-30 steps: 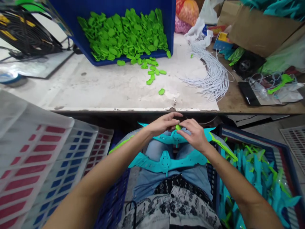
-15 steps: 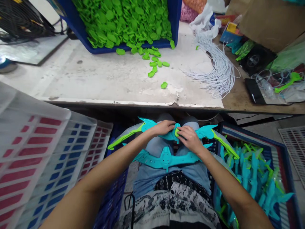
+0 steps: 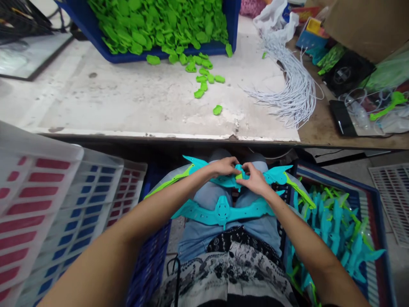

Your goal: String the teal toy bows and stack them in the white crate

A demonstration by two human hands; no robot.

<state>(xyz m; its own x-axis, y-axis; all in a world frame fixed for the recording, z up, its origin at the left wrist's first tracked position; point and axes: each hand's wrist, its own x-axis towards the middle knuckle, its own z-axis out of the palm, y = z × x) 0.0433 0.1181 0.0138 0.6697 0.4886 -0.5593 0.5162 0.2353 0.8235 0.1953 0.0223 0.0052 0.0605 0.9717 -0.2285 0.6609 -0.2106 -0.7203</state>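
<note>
A turquoise plastic toy bow [image 3: 271, 175] with lime-green limbs lies across my knees. My left hand [image 3: 226, 166] is closed on its middle, fingertips at the top of the central part. My right hand [image 3: 254, 178] grips a small lime-green plastic piece [image 3: 239, 176] against that centre, thumb below and fingers above. Part of the piece is hidden by the fingers. Nearer my body, a second turquoise bow body [image 3: 204, 214] rests on my lap, touched by neither hand; my forearms cover its ends.
On the white table [image 3: 128, 102] stands a blue bin [image 3: 111, 57] heaped with green pieces [image 3: 153, 25], several spilled in front. White cords [image 3: 298, 85] lie to the right. A crate [image 3: 380, 213] of assembled bows is at lower right; stacked plastic baskets [image 3: 73, 170] are at left.
My right hand has shifted its grip, with thumb and fingers now further apart around the green piece. My left fingers have bent more at the bow's centre. The view has moved slightly.
</note>
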